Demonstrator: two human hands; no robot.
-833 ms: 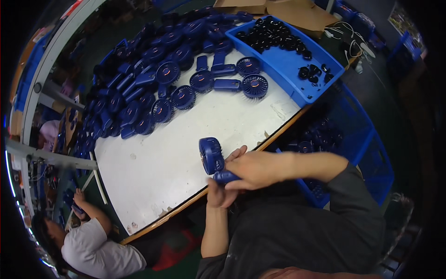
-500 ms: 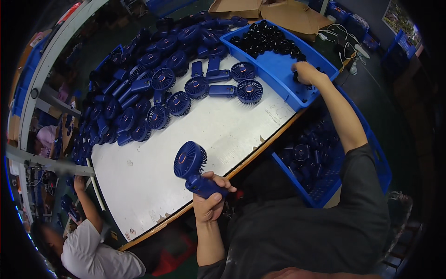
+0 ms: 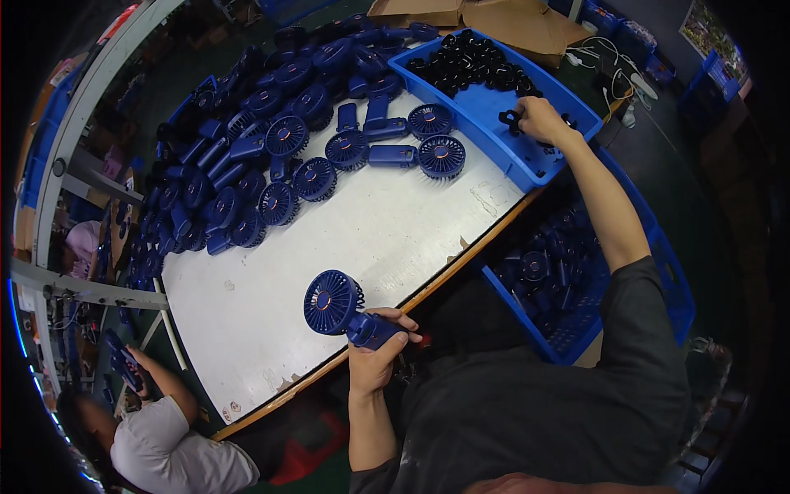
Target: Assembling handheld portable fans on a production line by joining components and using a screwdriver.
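My left hand (image 3: 374, 364) is closed round the handle of a dark blue handheld fan (image 3: 332, 303), just above the table's near edge. The fan's round grille points up and to the left. At the far right, my right hand (image 3: 541, 122) pinches a small black ring-shaped part (image 3: 510, 122) over the blue tray (image 3: 462, 126). Many similar black parts (image 3: 477, 64) are heaped at the tray's far end, and a few lie beneath my right hand.
Blue fans (image 3: 263, 123) are piled across the far and left side of the white table (image 3: 247, 329). Below its right edge stands a blue crate (image 3: 572, 350) with more fans. Cardboard (image 3: 518, 29) lies behind the tray. A co-worker (image 3: 177, 436) sits at lower left, holding blue things.
My right hand has risen slightly, and the black part now shows in its fingers. In my left hand the fan has tilted, its head lower and its grille turned upward. The co-worker's arm has lowered.
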